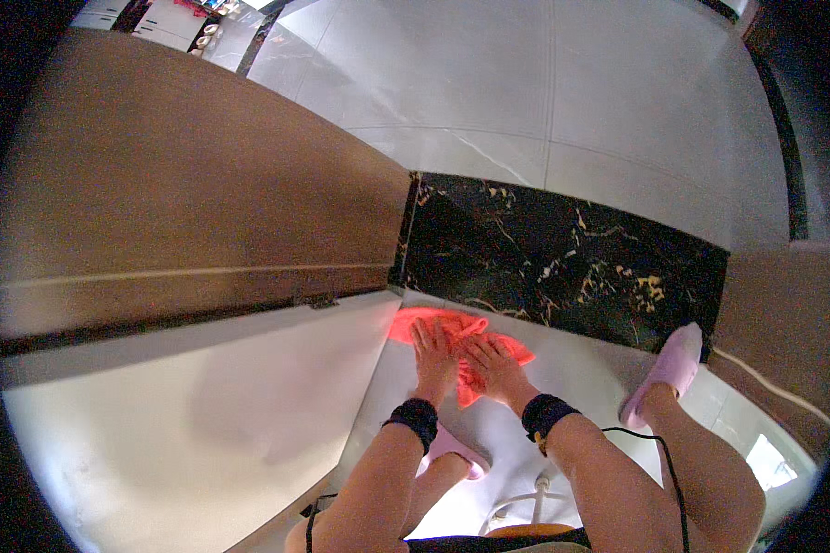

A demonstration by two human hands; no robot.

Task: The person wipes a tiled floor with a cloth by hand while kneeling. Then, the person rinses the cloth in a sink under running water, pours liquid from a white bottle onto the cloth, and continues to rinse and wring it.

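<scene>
A coral-red cloth (pixel 454 324) lies crumpled on the pale tiled floor, beside the lower corner of a white panel. My left hand (pixel 435 361) rests flat on it with the fingers stretched forward. Just to its right, my right hand (pixel 494 367) also presses down on the cloth, fingers extended and angled to the left. Both hands look open, and the cloth spreads out around and between them. Each wrist wears a dark band.
A black marble threshold (pixel 563 258) with gold and white veins crosses the floor ahead. The white panel (pixel 203 396) and a brown panel (pixel 203 184) stand at left. My feet in pink slippers (pixel 678 366) are on either side. A black cable (pixel 669 461) hangs by my right arm.
</scene>
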